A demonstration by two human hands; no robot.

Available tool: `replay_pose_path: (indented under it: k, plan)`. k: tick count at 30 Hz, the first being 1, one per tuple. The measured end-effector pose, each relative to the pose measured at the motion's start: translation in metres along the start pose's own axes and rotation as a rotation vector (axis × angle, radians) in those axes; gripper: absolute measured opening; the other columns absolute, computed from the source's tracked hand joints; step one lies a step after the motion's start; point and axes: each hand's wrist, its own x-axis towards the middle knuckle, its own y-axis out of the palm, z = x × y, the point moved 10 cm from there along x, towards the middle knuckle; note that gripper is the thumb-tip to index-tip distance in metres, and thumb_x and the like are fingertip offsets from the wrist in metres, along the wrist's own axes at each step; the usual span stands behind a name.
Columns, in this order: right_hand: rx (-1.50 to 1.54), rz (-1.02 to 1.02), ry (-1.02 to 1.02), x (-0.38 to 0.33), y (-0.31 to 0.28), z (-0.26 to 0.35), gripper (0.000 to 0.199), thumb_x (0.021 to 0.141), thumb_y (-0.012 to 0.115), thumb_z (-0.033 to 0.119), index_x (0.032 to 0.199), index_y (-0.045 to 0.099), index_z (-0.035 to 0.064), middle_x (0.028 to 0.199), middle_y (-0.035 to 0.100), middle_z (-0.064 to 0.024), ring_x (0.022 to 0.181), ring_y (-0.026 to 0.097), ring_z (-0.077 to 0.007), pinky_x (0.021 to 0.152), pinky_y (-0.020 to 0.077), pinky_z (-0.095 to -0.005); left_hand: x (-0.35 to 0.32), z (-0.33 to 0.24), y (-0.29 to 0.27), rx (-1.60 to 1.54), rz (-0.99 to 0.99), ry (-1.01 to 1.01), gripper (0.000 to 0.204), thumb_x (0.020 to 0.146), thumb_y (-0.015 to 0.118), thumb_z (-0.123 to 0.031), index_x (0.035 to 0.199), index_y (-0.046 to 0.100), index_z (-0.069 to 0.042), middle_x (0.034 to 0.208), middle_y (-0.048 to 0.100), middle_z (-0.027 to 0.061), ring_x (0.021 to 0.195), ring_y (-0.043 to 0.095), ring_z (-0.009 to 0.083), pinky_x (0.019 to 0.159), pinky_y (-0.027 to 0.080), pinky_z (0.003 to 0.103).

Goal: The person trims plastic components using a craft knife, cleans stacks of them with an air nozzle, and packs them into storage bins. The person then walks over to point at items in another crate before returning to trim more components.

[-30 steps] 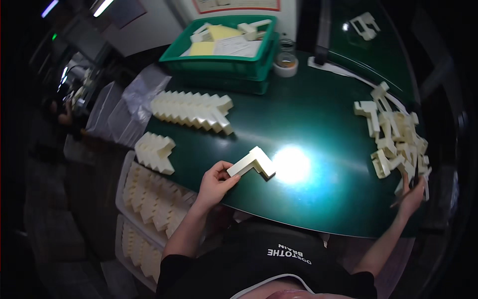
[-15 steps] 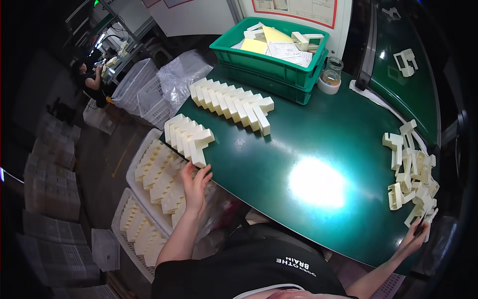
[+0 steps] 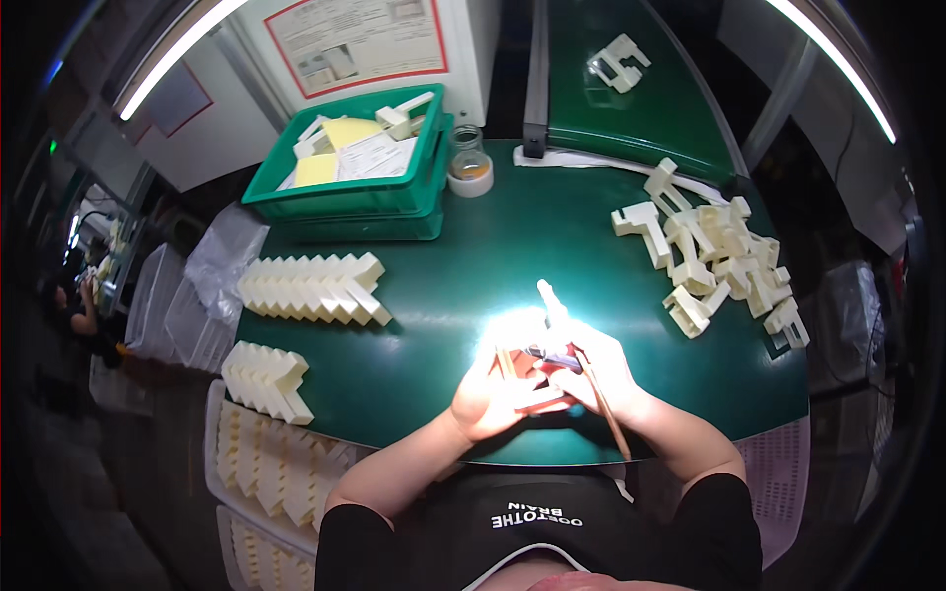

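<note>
At the near edge of a dark green counter (image 3: 473, 246), a person's left hand (image 3: 490, 399) and right hand (image 3: 594, 366) meet under a bright glare, both curled around a small cream foam piece (image 3: 540, 386) held between them just above the counter's surface. The right hand also grips a thin brown stick-like tool (image 3: 603, 414) that angles back toward the person's body, and a pale pointed tip (image 3: 552, 300) rises from the clasped hands; the glare hides finer detail of the grasp. A loose heap of cream foam brackets (image 3: 719, 261) lies toward the counter's right edge. Near the left edge, a neat row of cream chevron-shaped foam pieces (image 3: 310, 289) sits, with a shorter stack (image 3: 264, 379) at the near-left corner. A green plastic crate (image 3: 350, 182) holding papers and a small glass jar (image 3: 469, 167) stand at the far edge.
</note>
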Motion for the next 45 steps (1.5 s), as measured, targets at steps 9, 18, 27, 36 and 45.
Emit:
replay_pose_path:
  k: [9, 18, 27, 36, 45]
  plan:
    - [0.100, -0.213, -0.154, 0.000, -0.035, -0.010, 0.027, 0.092, 0.059, 0.024, 0.091, 0.054, -0.0027, 0.086, 0.054, -0.0101, 0.075, 0.050, -0.0174, 0.072, 0.0422, -0.0284, 0.014, -0.017, -0.040, 0.096, -0.211, -0.010, 0.065, 0.097, 0.020, -0.062, 0.143, 0.028, -0.017, 0.137, 0.043, 0.0190, 0.111, 0.054, 0.0331, 0.081, 0.051, 0.046]
    - [0.252, -0.190, 0.021, -0.003, -0.027, -0.051, 0.025, 0.096, 0.045, 0.020, 0.092, 0.058, -0.0011, 0.089, 0.058, -0.0082, 0.066, 0.047, -0.0098, 0.059, 0.0393, -0.0227, 0.010, -0.010, -0.049, 0.006, -0.208, -0.057, 0.071, 0.096, 0.017, -0.062, 0.143, 0.024, -0.009, 0.135, 0.044, 0.0209, 0.113, 0.054, 0.0338, 0.078, 0.054, 0.047]
    - [0.243, -0.214, 0.053, -0.003, -0.031, -0.052, 0.039, 0.100, 0.039, 0.030, 0.090, 0.058, -0.0015, 0.085, 0.059, -0.0077, 0.065, 0.047, -0.0095, 0.057, 0.0374, -0.0215, 0.008, -0.011, -0.046, 0.050, -0.245, -0.040, 0.069, 0.097, 0.027, -0.057, 0.142, 0.026, -0.005, 0.125, 0.050, 0.0205, 0.099, 0.060, 0.0276, 0.075, 0.056, 0.045]
    - [0.148, -0.119, -0.426, -0.011, 0.005, 0.026, 0.031, 0.096, 0.044, 0.019, 0.077, 0.061, 0.0005, 0.075, 0.062, -0.0122, 0.062, 0.057, -0.0199, 0.057, 0.0462, -0.0288, 0.002, -0.031, -0.039, 1.024, -0.200, 0.372, 0.052, 0.082, 0.072, -0.009, 0.122, 0.039, -0.003, 0.108, 0.055, 0.0091, 0.086, 0.060, 0.0181, 0.083, 0.049, 0.033]
    - [0.295, -0.285, -0.064, -0.009, -0.029, -0.032, 0.040, 0.099, 0.035, 0.016, 0.070, 0.057, -0.0005, 0.065, 0.053, -0.0078, 0.054, 0.047, -0.0121, 0.050, 0.0356, -0.0248, 0.002, -0.033, -0.031, 1.398, -0.202, 0.224, 0.058, 0.080, 0.067, 0.001, 0.129, 0.036, -0.003, 0.104, 0.060, 0.0063, 0.080, 0.060, 0.0107, 0.070, 0.055, 0.030]
